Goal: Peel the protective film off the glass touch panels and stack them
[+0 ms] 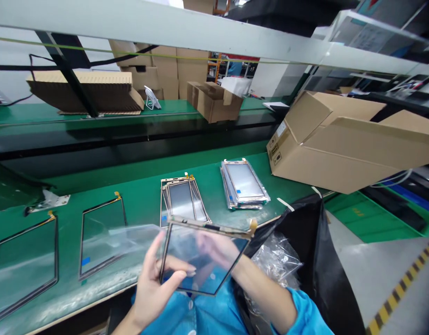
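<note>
My left hand (pixel 156 284) grips a clear touch panel (pixel 203 260) by its left edge, thumb in front and fingers partly seen through the glass. The panel is tilted, with a dark border and an orange flex tail at its upper right corner. Behind the glass is my right hand (pixel 217 246), smeared by motion, so its fingers cannot be made out. A blurred strip of clear plastic film (pixel 137 237) stretches left from near my left hand. Just beyond the held panel lies a fanned stack of touch panels (pixel 182 200).
Two single panels, one at far left (pixel 26 260) and another panel (pixel 102 237), lie on the green bench. Bagged panels (pixel 245 181) are stacked to the right. A large carton (pixel 339 144) stands beyond them. Crumpled plastic bags (pixel 279 260) fill a black liner (pixel 312 232) beside me.
</note>
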A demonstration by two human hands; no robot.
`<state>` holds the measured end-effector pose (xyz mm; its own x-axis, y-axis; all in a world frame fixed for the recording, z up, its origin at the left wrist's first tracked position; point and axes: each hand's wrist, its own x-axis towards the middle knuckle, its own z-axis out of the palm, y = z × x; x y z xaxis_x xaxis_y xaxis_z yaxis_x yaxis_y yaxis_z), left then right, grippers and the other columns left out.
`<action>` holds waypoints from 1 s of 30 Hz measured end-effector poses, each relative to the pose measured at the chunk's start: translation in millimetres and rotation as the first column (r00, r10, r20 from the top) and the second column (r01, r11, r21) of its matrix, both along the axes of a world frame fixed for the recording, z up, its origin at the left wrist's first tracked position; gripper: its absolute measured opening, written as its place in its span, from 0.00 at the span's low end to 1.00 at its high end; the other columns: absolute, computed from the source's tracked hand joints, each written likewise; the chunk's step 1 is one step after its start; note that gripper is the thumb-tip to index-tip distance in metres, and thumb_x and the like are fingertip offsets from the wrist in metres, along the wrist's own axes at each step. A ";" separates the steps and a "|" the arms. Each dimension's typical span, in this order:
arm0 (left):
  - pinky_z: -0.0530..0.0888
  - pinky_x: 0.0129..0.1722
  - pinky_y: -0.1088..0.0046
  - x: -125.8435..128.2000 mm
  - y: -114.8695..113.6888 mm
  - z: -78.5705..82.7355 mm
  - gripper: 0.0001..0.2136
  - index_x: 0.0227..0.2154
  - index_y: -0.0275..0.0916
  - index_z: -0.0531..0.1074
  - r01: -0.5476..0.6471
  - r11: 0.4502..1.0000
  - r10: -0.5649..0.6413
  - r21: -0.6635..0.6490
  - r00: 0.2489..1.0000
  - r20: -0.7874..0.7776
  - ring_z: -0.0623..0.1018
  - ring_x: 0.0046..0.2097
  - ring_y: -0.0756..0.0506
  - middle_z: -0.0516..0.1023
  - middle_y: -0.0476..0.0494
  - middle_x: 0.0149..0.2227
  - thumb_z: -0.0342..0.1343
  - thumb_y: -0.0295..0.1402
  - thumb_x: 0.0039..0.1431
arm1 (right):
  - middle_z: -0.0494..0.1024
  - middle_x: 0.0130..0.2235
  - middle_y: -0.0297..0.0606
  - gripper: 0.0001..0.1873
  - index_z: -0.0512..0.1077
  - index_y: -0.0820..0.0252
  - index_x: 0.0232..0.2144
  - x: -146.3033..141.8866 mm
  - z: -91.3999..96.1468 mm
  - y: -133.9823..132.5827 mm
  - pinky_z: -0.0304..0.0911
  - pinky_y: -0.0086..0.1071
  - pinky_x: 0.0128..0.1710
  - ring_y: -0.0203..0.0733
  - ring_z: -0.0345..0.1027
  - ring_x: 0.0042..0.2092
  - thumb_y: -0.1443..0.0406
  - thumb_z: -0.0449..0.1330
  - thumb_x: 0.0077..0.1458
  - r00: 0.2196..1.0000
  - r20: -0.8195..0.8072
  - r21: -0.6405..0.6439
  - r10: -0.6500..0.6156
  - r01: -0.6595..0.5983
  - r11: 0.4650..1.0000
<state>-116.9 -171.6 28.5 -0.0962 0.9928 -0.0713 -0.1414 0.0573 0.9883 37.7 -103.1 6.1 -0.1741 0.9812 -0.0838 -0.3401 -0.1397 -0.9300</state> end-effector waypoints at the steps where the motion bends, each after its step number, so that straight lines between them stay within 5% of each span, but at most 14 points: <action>1: 0.74 0.34 0.67 -3.4 -0.9 0.4 0.45 0.63 0.51 0.46 -0.031 0.999 0.031 0.023 1.000 0.003 0.78 0.26 0.44 0.79 0.56 0.22 0.66 0.35 0.45 | 0.64 0.16 0.28 0.25 0.61 0.58 0.17 -8.1 -8.8 -3.6 0.58 0.25 0.15 0.32 0.58 0.17 0.47 0.63 0.46 1.000 -0.017 -0.021 0.000 -0.001 1.000; 3: 0.74 0.30 0.69 -12.1 1.0 -0.2 0.44 0.61 0.61 0.50 -0.074 0.995 0.073 0.062 0.997 0.017 0.76 0.23 0.45 0.78 0.60 0.21 0.68 0.35 0.43 | 0.67 0.17 0.31 0.25 0.62 0.59 0.16 -14.3 -21.0 -10.5 0.61 0.26 0.16 0.33 0.61 0.18 0.48 0.64 0.46 0.997 -0.074 -0.077 -0.011 0.006 0.997; 6: 0.73 0.29 0.72 -21.4 13.3 -4.6 0.14 0.33 0.48 0.75 0.050 0.996 -0.058 0.072 0.991 0.122 0.75 0.24 0.47 0.76 0.54 0.21 0.69 0.39 0.42 | 0.75 0.23 0.36 0.21 0.67 0.60 0.21 3.9 -27.4 -19.7 0.65 0.27 0.20 0.37 0.70 0.25 0.49 0.61 0.51 0.986 -0.130 -0.122 -0.106 0.090 0.988; 8: 0.74 0.36 0.70 -19.3 24.7 -6.7 0.14 0.20 0.40 0.73 0.172 0.985 -0.169 0.009 0.954 0.247 0.78 0.32 0.45 0.78 0.47 0.26 0.68 0.43 0.42 | 0.79 0.29 0.39 0.17 0.72 0.61 0.27 25.7 -29.7 -27.2 0.69 0.28 0.22 0.40 0.75 0.31 0.52 0.61 0.53 0.962 -0.175 -0.154 -0.209 0.183 0.971; 11: 0.71 0.51 0.60 -5.5 41.9 -1.0 0.15 0.21 0.38 0.73 0.204 0.975 -0.155 -0.090 0.909 0.387 0.72 0.53 0.37 0.77 0.42 0.45 0.68 0.44 0.42 | 0.81 0.35 0.38 0.10 0.75 0.58 0.33 54.2 -41.2 -42.9 0.72 0.29 0.28 0.40 0.77 0.37 0.58 0.58 0.57 0.918 -0.210 -0.179 -0.335 0.301 0.937; 15: 0.68 0.55 0.58 2.8 67.3 25.9 0.13 0.17 0.40 0.71 0.111 0.991 -0.132 0.075 0.896 0.423 0.63 0.61 0.37 0.75 0.51 0.52 0.70 0.37 0.42 | 0.81 0.34 0.37 0.11 0.74 0.56 0.31 96.8 -69.2 -67.1 0.74 0.32 0.27 0.42 0.77 0.36 0.59 0.55 0.59 0.877 0.030 -0.012 -0.479 0.479 0.878; 17: 0.73 0.49 0.65 -7.1 84.5 40.7 0.11 0.17 0.40 0.71 0.031 0.991 -0.083 0.128 0.902 0.423 0.75 0.51 0.43 0.81 0.56 0.41 0.67 0.36 0.45 | 0.80 0.31 0.38 0.12 0.74 0.57 0.30 139.2 -77.3 -81.9 0.74 0.37 0.25 0.46 0.77 0.33 0.57 0.55 0.58 0.685 0.263 0.217 -0.679 0.644 0.734; 20: 0.72 0.32 0.83 -30.0 117.7 50.6 0.08 0.27 0.43 0.75 -0.120 0.991 0.129 -0.050 0.959 0.251 0.76 0.29 0.55 0.79 0.64 0.25 0.54 0.34 0.60 | 0.78 0.29 0.42 0.19 0.73 0.54 0.31 220.6 -76.4 -111.1 0.72 0.47 0.27 0.53 0.75 0.33 0.52 0.48 0.59 0.279 0.415 0.457 -0.866 0.759 0.464; 23: 0.71 0.23 0.86 -40.9 150.0 37.7 0.08 0.40 0.44 0.73 -0.101 0.969 0.082 -0.225 0.993 -0.089 0.77 0.27 0.54 0.81 0.59 0.27 0.54 0.28 0.58 | 0.76 0.42 0.52 0.28 0.73 0.53 0.36 273.2 -80.1 -127.1 0.68 0.56 0.39 0.60 0.70 0.47 0.54 0.35 0.62 0.031 0.550 0.478 -0.834 0.808 0.345; 26: 0.73 0.21 0.81 -37.1 169.4 7.9 0.20 0.51 0.42 0.65 -0.055 0.948 -0.046 -0.314 0.952 -0.304 0.79 0.27 0.50 0.82 0.53 0.29 0.55 0.25 0.55 | 0.67 0.55 0.57 0.29 0.71 0.62 0.42 268.7 -111.2 -102.1 0.55 0.58 0.54 0.61 0.53 0.61 0.61 0.32 0.64 -0.127 0.839 0.390 -0.529 0.820 0.420; 28: 0.75 0.24 0.77 -35.4 177.1 -14.9 0.19 0.52 0.40 0.63 -0.080 0.958 -0.045 -0.275 0.906 -0.421 0.79 0.28 0.47 0.81 0.52 0.25 0.54 0.26 0.56 | 0.65 0.56 0.54 0.19 0.69 0.65 0.45 243.7 -139.8 -70.4 0.53 0.57 0.56 0.59 0.53 0.61 0.62 0.42 0.65 -0.059 0.935 0.263 -0.350 0.777 0.572; 30: 0.77 0.29 0.71 -38.4 183.8 -35.1 0.16 0.47 0.38 0.65 -0.136 0.975 0.025 -0.174 0.850 -0.527 0.79 0.30 0.44 0.79 0.53 0.22 0.55 0.28 0.54 | 0.68 0.54 0.46 0.15 0.68 0.62 0.47 216.9 -162.0 -41.0 0.61 0.50 0.52 0.51 0.62 0.55 0.61 0.54 0.62 0.106 0.963 0.125 -0.247 0.635 0.762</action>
